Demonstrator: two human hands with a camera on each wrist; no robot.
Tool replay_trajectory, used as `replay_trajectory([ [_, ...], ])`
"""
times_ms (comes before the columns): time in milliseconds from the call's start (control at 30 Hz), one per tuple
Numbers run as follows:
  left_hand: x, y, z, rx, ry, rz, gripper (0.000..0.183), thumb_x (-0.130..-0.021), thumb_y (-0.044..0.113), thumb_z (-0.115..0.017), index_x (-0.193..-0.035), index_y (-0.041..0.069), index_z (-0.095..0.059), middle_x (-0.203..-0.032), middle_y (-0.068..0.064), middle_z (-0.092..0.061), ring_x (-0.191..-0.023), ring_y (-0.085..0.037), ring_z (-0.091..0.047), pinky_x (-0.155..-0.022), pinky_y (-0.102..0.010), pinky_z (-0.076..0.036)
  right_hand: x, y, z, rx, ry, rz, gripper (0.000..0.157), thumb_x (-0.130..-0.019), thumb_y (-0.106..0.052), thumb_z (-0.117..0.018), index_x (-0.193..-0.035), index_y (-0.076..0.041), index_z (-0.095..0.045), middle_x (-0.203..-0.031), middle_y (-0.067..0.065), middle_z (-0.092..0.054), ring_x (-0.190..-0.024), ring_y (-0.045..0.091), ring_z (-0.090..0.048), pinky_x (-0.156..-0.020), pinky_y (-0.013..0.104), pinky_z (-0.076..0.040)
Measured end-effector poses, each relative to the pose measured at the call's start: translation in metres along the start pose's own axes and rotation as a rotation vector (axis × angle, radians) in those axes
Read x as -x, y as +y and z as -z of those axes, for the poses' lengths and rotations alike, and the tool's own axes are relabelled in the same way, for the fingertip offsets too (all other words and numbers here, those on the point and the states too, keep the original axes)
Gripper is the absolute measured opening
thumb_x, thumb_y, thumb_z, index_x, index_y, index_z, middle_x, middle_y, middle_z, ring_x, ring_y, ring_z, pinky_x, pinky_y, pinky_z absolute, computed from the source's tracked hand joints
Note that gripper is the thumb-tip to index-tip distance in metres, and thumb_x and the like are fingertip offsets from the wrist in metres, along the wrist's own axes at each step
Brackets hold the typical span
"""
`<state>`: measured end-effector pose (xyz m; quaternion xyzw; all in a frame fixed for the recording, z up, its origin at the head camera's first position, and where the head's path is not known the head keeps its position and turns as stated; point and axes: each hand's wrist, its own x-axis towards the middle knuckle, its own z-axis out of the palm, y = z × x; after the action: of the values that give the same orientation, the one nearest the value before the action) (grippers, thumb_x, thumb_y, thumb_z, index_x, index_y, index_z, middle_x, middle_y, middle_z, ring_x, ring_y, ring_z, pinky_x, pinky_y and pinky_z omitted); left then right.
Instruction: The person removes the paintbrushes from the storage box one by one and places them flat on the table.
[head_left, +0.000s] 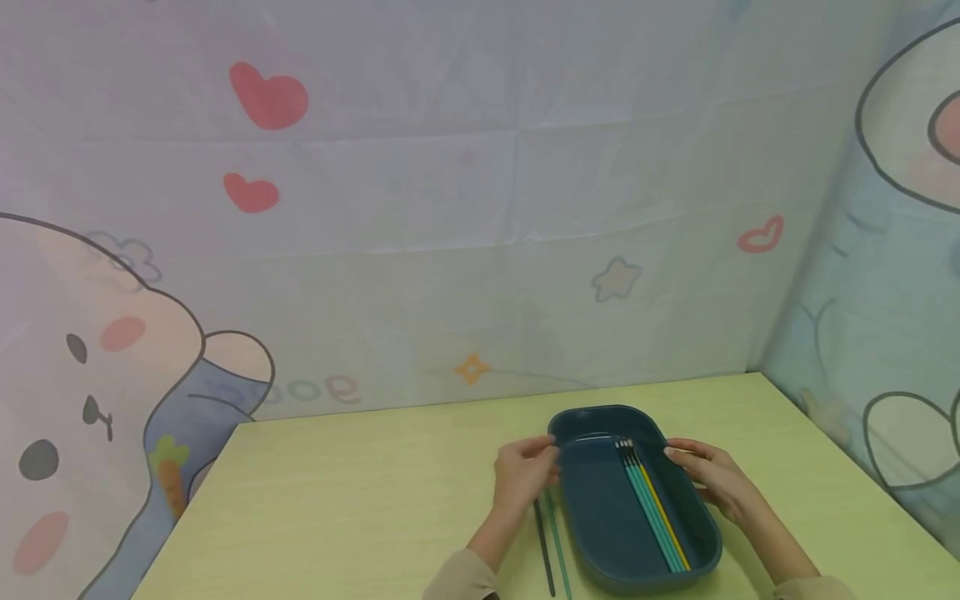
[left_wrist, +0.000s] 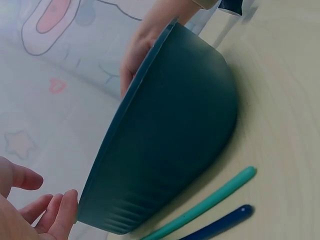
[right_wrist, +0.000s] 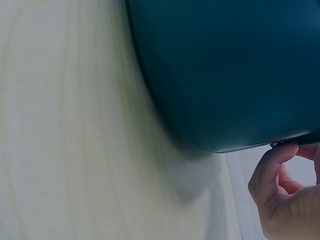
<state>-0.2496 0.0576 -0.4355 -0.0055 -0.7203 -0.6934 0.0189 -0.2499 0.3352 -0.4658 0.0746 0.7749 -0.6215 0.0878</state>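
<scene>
The blue-green tray [head_left: 600, 500] calls for level, even handling from both sides, so the slim rods [head_left: 657, 517] inside do not roll. It sits between the hands: the right hand [head_left: 712, 479] pinches its right rim, while the left hand [head_left: 525, 475], fingers loosely extended and thumb apart, touches the opposite rim near two loose rods [head_left: 558, 546] on the bench [head_left: 375, 483].

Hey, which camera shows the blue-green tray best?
The head view: it looks down into nearly the whole tray, with the slim rods inside. The left wrist view shows it from the side, so its inside stays hidden; the right wrist view shows only part of its outside.
</scene>
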Motion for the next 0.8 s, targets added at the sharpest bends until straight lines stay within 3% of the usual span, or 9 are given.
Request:
replay_trajectory([
  [300,0.001,0.005,-0.011,-0.005,-0.038,-0.009,0.026,-0.085,0.005,-0.064,-0.108,-0.005,-0.069,-0.092,-0.013,-0.071,-0.069,-0.022,-0.071,-0.061,-0.024,-0.06,0.001,-0.001,0.0,0.0,0.0,0.003,0.068,-0.095,-0.037,-0.058,-0.142,0.005,-0.035,-0.119,0.007,-0.064,-0.098,0.013,-0.066,-0.076,0.032,-0.059],
  [567,0.0,0.006,-0.021,-0.001,-0.048,-0.012,0.022,-0.084,0.005,-0.065,-0.104,-0.002,-0.072,-0.089,-0.012,-0.071,-0.069,-0.02,-0.07,-0.061,-0.024,-0.06,0.002,-0.001,0.0,-0.001,0.006,0.0,0.068,-0.094,-0.037,-0.058,-0.142,0.005,-0.035,-0.12,0.009,-0.063,-0.096,0.012,-0.066,-0.076,0.032,-0.059],
  [800,0.0,0.007,-0.027,-0.012,-0.07,-0.007,0.023,-0.085,0.007,-0.065,-0.106,-0.002,-0.071,-0.088,-0.011,-0.073,-0.072,-0.024,-0.071,-0.061,-0.024,-0.06,0.002,-0.001,-0.001,0.015,0.003,0.011,0.067,-0.096,-0.037,-0.056,-0.143,0.005,-0.034,-0.129,0.018,-0.058,-0.099,0.014,-0.065,-0.077,0.032,-0.059],
])
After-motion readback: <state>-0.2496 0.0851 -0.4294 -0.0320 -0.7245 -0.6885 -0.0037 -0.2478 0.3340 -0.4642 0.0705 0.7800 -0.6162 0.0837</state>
